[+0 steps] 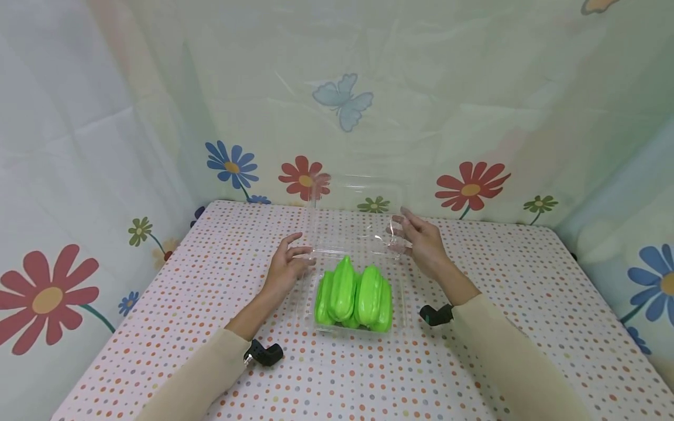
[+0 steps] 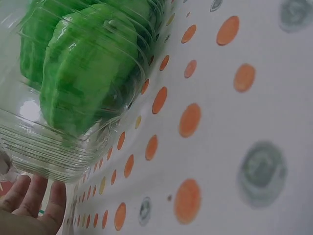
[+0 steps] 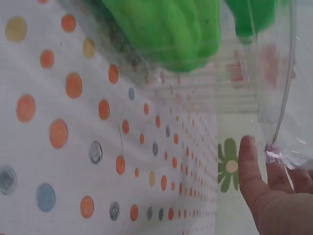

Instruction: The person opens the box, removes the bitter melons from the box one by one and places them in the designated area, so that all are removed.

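Clear plastic clamshell container (image 1: 354,304) sits at worktop centre, lid (image 1: 358,216) swung up and standing roughly upright at the 12 o'clock edge of the tray. Inside the tray: bright green ridged plastic vegetables (image 1: 354,295), packed side by side, filling most of it. The left wrist view shows the same green pieces (image 2: 85,73) pressed against the ribbed clear wall (image 2: 49,147); the right wrist view shows them (image 3: 166,29) through the clear wall (image 3: 230,93) too.

Left hand (image 1: 286,269) at 9 o'clock of the container, fingers mostly straight and spread, fingertips at the lower left corner of the lid near the hinge; looks like touching, no curl round anything. In the left wrist view its fingers (image 2: 36,200) lie loose just below the container's corner.

Right hand (image 1: 421,240) at 2 o'clock of the tray, fingers extended, fingertips against the right edge of the lid. In the right wrist view its fingers (image 3: 252,171) meet the thin clear rim; pinch or plain touch, cannot tell.

Cream long sleeves on both arms, a small black wrist camera (image 1: 265,354) on the left and another (image 1: 436,314) on the right.

White worktop cloth with orange, grey and blue polka dots (image 1: 210,280). Pale backdrop sheets printed with flowers and a blue butterfly (image 1: 343,100) behind and on both sides.
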The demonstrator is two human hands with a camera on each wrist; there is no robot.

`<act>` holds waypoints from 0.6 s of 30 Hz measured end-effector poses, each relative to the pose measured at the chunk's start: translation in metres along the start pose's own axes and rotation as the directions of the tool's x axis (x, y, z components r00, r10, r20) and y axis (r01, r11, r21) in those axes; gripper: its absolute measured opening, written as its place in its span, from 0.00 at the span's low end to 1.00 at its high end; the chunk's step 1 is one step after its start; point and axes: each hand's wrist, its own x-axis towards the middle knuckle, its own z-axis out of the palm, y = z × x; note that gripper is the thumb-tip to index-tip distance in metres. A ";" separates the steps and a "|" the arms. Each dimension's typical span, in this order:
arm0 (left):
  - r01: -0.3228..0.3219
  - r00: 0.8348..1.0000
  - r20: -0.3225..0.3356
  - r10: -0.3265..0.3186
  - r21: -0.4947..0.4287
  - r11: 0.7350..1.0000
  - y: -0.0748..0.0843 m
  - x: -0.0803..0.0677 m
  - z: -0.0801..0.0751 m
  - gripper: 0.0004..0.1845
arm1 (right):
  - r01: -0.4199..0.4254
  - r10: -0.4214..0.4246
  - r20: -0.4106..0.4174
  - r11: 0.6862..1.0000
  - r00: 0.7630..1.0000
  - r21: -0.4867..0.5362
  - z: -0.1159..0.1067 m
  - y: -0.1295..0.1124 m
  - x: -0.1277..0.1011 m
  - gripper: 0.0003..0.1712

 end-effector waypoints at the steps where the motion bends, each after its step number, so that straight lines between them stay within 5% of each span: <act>1: -0.007 1.000 0.004 0.007 0.014 1.000 0.000 0.000 0.000 0.35 | -0.015 0.015 0.012 1.000 1.000 0.010 -0.001 0.001 0.002 0.33; 8: -0.014 1.000 -0.006 0.015 0.073 0.997 -0.008 0.005 0.001 0.33 | -0.139 0.138 0.071 0.990 0.988 0.019 -0.005 0.007 0.012 0.33; 18: -0.004 0.999 -0.034 0.006 0.053 0.999 -0.011 0.011 0.005 0.33 | -0.235 0.239 -0.003 0.956 0.971 -0.176 -0.007 0.017 0.019 0.33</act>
